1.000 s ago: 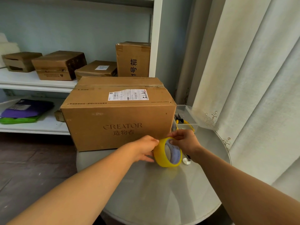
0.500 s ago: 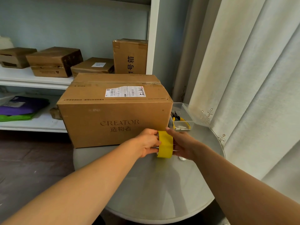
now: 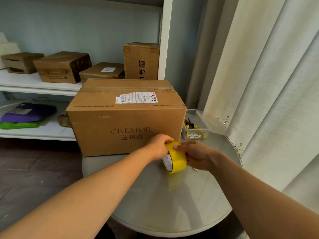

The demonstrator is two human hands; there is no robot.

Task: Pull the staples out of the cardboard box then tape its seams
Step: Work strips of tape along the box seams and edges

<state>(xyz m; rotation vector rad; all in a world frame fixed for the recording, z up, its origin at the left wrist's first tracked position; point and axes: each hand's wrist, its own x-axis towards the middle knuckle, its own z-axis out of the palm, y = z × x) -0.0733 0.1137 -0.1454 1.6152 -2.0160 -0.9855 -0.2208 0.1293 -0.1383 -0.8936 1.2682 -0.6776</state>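
Right now you hold a roll of yellow tape point(image 3: 176, 157) between both hands, just in front of the cardboard box point(image 3: 126, 118) and near its lower right corner. Your left hand point(image 3: 159, 146) curls over the roll's top edge, fingers pinching it from the box side. Your right hand point(image 3: 196, 155) grips the roll from the other side, with fingertips laid across the yellow band. The roll stands on edge, its white inner core facing your left arm; whether it touches the table cannot be told.

The box sits on a round grey table point(image 3: 172, 204), closed, with a white shipping label point(image 3: 136, 97) on top and the word CREATOR printed on the side facing you. Just right of the box stands a clear plastic tray point(image 3: 196, 125) holding yellow-handled pliers point(image 3: 192, 125) and a small heap of loose metal pieces. Behind the box, a white shelf point(image 3: 38, 83) carries several smaller brown boxes. Right of the box hangs a pale curtain point(image 3: 267, 83).
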